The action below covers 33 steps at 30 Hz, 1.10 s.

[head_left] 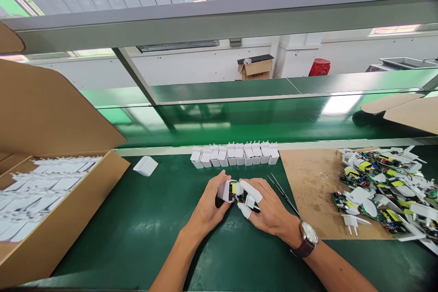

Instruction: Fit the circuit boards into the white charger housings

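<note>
My left hand (209,204) grips a small white charger housing (226,190) over the green mat. My right hand (265,207), wearing white finger cots and a wristwatch, pinches a circuit board (237,195) with yellow and dark parts at the housing's open end. Both hands meet at the middle of the bench. A row of several white housings (235,154) stands upright just beyond them. One loose white housing (145,165) lies to the left.
An open cardboard box (61,219) of white housings sits at the left. A cardboard sheet (313,187) at the right carries a heap of circuit boards and plug parts (386,191). Tweezers (283,193) lie by my right hand. A green conveyor (260,118) runs behind.
</note>
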Available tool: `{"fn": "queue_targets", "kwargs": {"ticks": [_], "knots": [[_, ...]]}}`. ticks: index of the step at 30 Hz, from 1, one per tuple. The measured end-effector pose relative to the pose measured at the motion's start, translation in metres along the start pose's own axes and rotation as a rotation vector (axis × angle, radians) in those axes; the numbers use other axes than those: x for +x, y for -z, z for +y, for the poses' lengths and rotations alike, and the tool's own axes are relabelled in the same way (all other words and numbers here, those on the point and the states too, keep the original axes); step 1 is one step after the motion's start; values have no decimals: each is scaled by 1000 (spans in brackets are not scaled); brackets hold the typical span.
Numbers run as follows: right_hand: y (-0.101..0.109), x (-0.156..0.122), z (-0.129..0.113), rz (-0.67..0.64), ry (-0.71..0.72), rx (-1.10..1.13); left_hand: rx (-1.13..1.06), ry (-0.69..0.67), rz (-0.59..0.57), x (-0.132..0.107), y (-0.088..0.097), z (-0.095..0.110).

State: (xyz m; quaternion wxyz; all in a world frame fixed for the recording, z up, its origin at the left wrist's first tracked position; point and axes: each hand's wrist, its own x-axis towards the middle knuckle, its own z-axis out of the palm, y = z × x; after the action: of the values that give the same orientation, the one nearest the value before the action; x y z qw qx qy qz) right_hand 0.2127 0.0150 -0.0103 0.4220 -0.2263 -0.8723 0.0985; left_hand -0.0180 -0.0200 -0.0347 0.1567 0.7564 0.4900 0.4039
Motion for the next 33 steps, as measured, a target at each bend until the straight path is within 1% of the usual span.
{"fn": "queue_targets", "kwargs": {"ticks": [8, 13, 23, 33], "knots": [[-1, -1, 2, -11, -2, -9, 24, 47, -19, -2, 1, 0], [-1, -1, 3, -15, -11, 1, 44, 18, 6, 0, 1, 2], [2, 1, 1, -6, 8, -10, 37, 13, -7, 1, 3, 6], [0, -2, 2, 7, 2, 8, 15, 13, -6, 0, 1, 2]]}}
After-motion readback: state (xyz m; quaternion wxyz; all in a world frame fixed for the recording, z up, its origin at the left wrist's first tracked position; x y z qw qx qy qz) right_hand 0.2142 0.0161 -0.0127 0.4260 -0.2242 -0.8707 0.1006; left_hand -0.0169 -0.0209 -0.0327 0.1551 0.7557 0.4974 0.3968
